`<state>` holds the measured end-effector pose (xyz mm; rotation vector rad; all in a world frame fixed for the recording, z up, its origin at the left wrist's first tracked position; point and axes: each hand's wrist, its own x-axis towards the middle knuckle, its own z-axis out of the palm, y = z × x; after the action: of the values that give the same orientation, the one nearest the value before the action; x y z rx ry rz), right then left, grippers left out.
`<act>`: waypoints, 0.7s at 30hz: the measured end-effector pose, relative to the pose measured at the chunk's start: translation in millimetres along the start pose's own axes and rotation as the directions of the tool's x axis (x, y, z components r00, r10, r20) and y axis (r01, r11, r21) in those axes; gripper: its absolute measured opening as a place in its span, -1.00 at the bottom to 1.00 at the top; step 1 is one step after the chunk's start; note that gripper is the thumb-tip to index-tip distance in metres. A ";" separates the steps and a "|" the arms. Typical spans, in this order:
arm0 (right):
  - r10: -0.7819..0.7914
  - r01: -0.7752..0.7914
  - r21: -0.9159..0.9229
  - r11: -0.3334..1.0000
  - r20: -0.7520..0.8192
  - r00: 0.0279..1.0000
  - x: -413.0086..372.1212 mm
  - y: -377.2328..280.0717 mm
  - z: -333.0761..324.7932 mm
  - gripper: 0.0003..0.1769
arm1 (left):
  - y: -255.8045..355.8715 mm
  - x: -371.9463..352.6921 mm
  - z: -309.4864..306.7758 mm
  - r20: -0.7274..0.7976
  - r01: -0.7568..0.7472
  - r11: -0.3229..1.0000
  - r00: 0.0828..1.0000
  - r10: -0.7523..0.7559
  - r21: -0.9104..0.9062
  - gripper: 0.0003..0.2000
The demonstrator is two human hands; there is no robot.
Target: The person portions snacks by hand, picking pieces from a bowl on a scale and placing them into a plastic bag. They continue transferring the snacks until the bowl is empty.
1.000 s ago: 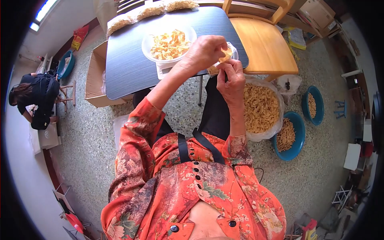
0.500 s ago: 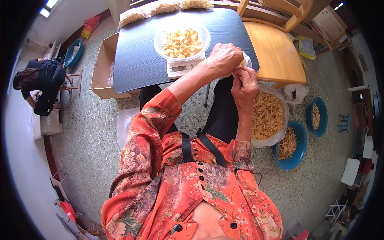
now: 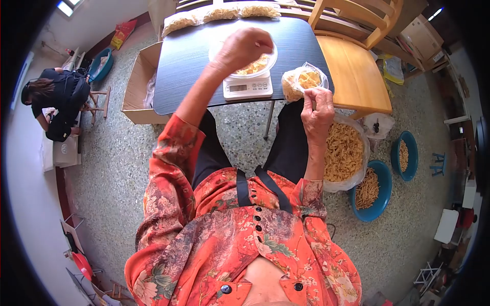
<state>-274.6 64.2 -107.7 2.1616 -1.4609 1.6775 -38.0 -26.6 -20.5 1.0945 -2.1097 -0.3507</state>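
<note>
My left hand [image 3: 246, 48] hangs over the clear plastic bowl [image 3: 274, 60] and covers much of it. Its fingers bend downward, slightly blurred, and their tips are turned out of sight. Golden-brown curled flakes [image 3: 253, 66] show in the bowl, which stands on a white kitchen scale [image 3: 248, 87]. At the table's right front corner, my right hand [image 3: 317, 113] is closed, pinching the edge of a clear plastic bag [image 3: 293, 84]. The bag sits on the dark tabletop with its mouth spread, and similar yellowish flakes lie inside.
Filled clear packets [image 3: 220, 14] line the table's back edge. A wooden chair [image 3: 349, 71] adjoins on the right. Below stand a big lined container of flakes [image 3: 344, 150] and blue basins [image 3: 384, 201]. A cardboard box [image 3: 133, 102] is at left; farther off, a person [image 3: 58, 97] sits bent over.
My left hand has left the bag and swung up and left over the bowl. My right hand stays at the bag, whose mouth now shows spread. The view has shifted slightly.
</note>
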 end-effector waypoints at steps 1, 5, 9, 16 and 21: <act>-0.003 0.003 -0.005 1.000 0.002 1.000 0.1 0.2 0.2 -0.87 | -8.5 0.8 -11.7 -0.005 0.073 0.993 0.997 -0.073 0.096 -0.89; -0.023 0.023 -0.003 1.000 -0.008 1.000 0.2 -0.8 2.8 -0.86 | -57.6 2.0 -22.4 -0.059 0.175 0.955 0.984 -0.165 0.240 -0.91; 0.008 -0.008 0.008 1.000 0.006 1.000 -0.4 0.0 3.5 -0.86 | -60.9 5.7 -9.4 0.000 0.229 0.938 0.972 -0.237 0.262 -0.90; 0.018 -0.018 0.008 1.000 0.013 1.000 -0.1 -3.1 1.7 -0.87 | -53.2 19.6 23.2 -0.012 0.290 0.806 0.943 -0.332 0.516 -0.54; -0.011 0.011 -0.008 1.000 0.006 1.000 0.7 -2.6 2.6 -0.87 | -56.6 20.9 29.5 0.021 0.386 0.781 0.891 -0.453 0.491 -0.64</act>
<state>-270.9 63.8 -107.0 2.1683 -1.4525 1.6601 -33.0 -79.7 -61.3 1.9005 -2.1104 -0.1090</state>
